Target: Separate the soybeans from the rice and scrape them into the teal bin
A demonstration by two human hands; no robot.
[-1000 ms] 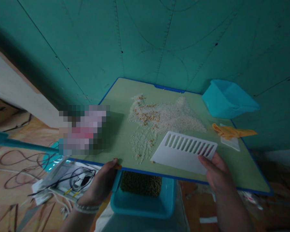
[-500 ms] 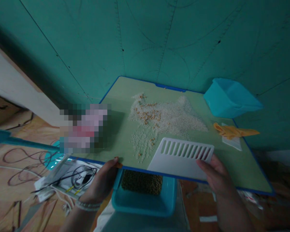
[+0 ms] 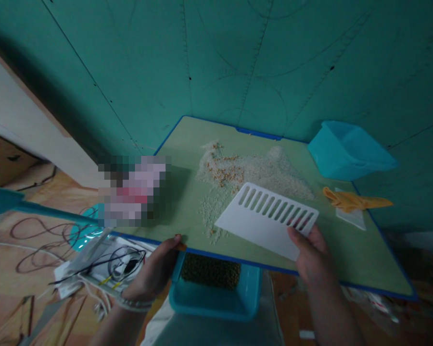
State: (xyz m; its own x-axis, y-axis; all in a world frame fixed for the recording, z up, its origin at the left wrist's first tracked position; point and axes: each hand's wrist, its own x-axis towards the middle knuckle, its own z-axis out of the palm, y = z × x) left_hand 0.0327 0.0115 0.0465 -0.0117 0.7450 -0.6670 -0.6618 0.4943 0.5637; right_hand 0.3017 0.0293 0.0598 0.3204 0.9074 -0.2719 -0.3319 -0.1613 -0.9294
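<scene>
Cables: Black cables [image 3: 124, 264] are seen lying on the floor, left of the work.

Blurred patch: A pixelated patch [image 3: 133, 190] is laid over the board's left part; what is under it cannot be told.

Left hand: The left hand [image 3: 149, 274] is closed narrowly on the near edge of a green board [image 3: 238, 259] with a blue rim, the fingers curled round it.

Bin: A teal bin [image 3: 216, 307] is placed below that edge, with green-brown grains [image 3: 211, 271] held inside.

Grain: Rice [image 3: 260, 173] is spread across the board, with orange grains [image 3: 222, 173] mixed in at its left.

Right hand: A white slotted plastic scraper [image 3: 265, 218] is pinched by the right hand [image 3: 312, 254], its edge held on the board beside the rice.

Far right: A teal tub [image 3: 350, 151] and a yellow cloth [image 3: 357, 203] are seen past the board.

Risk: Rice could be spilled over the rim if the board is tipped or the scraper is pushed too hard.
</scene>
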